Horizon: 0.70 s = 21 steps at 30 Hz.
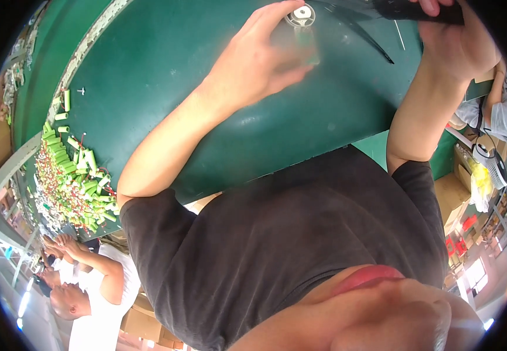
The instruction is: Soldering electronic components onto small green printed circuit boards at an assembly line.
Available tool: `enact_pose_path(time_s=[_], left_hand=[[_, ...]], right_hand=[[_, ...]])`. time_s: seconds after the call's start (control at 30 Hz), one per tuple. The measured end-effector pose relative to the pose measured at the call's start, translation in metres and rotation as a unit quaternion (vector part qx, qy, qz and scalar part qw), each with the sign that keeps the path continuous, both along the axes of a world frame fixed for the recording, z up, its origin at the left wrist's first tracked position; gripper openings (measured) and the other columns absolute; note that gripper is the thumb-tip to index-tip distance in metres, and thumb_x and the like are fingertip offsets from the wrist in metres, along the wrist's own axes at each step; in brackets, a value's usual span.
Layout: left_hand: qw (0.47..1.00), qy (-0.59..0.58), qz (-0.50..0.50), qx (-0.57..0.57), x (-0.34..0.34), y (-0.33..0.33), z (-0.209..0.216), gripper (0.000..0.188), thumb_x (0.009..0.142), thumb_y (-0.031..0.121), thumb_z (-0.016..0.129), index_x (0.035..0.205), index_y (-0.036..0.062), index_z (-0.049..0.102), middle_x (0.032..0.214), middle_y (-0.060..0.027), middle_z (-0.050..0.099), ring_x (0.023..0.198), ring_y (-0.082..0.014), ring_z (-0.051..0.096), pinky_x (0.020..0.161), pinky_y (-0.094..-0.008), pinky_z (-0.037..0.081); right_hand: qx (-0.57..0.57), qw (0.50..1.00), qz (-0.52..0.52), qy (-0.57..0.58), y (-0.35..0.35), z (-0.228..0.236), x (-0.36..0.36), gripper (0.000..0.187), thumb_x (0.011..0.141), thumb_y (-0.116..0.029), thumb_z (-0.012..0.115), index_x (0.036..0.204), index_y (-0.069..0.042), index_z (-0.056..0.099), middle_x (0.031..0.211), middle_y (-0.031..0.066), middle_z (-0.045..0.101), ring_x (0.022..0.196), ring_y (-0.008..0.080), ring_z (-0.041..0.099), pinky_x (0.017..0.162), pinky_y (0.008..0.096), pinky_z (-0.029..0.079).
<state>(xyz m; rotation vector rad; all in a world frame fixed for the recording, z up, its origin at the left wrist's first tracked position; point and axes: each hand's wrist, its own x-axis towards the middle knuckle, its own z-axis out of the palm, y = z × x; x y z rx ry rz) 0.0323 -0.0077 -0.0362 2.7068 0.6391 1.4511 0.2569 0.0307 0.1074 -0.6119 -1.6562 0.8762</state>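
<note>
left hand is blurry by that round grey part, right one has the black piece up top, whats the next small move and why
Probably steady the left hand and settle its fingertips on the round grey part: the hand is motion-blurred beside it, its grip unclear, while the right hand already holds the black piece over the green table.

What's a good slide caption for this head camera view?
Left hand on a round clear part, right hand gripping a black tool over the green table.
</note>
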Motion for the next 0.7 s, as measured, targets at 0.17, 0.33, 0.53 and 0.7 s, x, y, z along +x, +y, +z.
enact_pose_path(time_s=[0.17,0.33,0.53,0.7], left_hand=[[0.989,-0.021,-0.016,-0.147,-0.002,-0.014,0.006,0.022,0.075,0.008,0.083,0.095,-0.0005,0.077,0.145,-0.0293,0.048,0.132,-0.0450,0.052,0.111,-0.0457,0.044],[0.979,0.039,0.017,-0.200,-0.001,-0.011,0.025,0.023,0.076,0.008,0.082,0.097,-0.0001,0.077,0.145,-0.0276,0.048,0.131,-0.0442,0.053,0.110,-0.0459,0.045],[0.948,0.046,0.020,-0.315,-0.005,-0.023,0.040,0.023,0.076,0.009,0.082,0.097,0.0003,0.077,0.145,-0.0272,0.047,0.131,-0.0439,0.053,0.110,-0.0460,0.045],[0.951,0.046,0.020,-0.307,-0.008,-0.019,0.027,0.023,0.076,0.009,0.082,0.097,0.0005,0.077,0.146,-0.0268,0.046,0.132,-0.0443,0.052,0.110,-0.0461,0.045]], right_hand=[[-0.089,0.995,0.030,0.040,-0.023,-0.027,-0.024,0.031,0.101,-0.010,0.054,0.131,-0.004,0.050,0.066,-0.0002,0.047,0.046,0.0108,0.048,0.049,0.0272,0.044],[-0.129,0.987,0.053,0.085,-0.026,-0.040,-0.038,0.028,0.096,-0.004,0.060,0.122,-0.006,0.051,0.066,0.0005,0.049,0.047,0.0102,0.049,0.047,0.0250,0.043],[-0.144,0.928,0.172,0.298,-0.012,-0.053,-0.051,0.026,0.096,-0.004,0.062,0.120,-0.006,0.051,0.068,0.0015,0.050,0.048,0.0102,0.048,0.048,0.0245,0.043],[-0.138,0.980,0.077,0.124,-0.023,-0.054,-0.046,0.023,0.096,-0.002,0.063,0.113,-0.007,0.049,0.070,0.0027,0.051,0.050,0.0115,0.048,0.049,0.0245,0.042]])
